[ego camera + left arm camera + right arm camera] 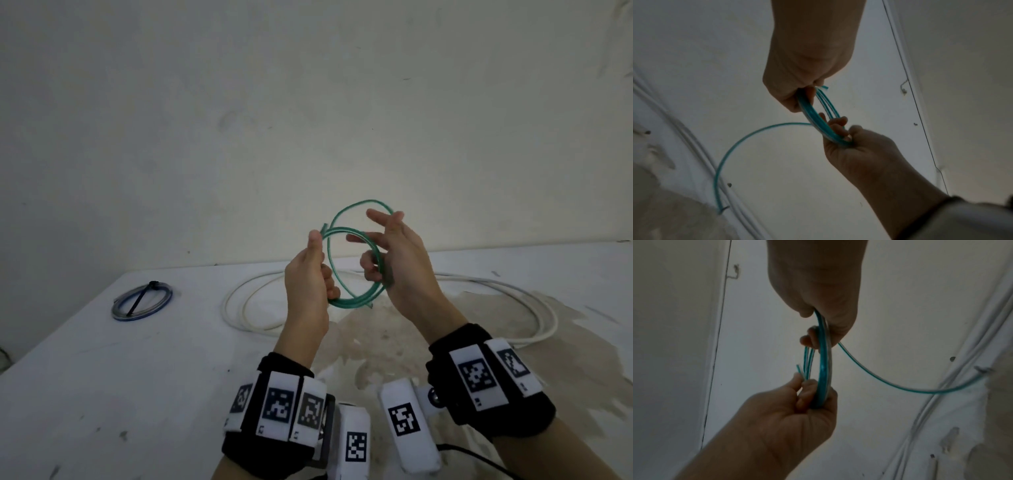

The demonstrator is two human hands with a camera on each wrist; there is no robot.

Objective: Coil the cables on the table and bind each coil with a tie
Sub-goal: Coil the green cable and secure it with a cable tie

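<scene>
White table against a pale wall. Green cable coiled, held above it: left hand pinching one side, right hand curled round the other. Beyond: loose white cable, tied blue coil.

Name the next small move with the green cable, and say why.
Probably lay the last loose loop onto the coil. The left hand and right hand both grip the green cable in mid-air, but one loop stands apart and a free tail curves away in the wrist views. No tie is on it yet.
</scene>
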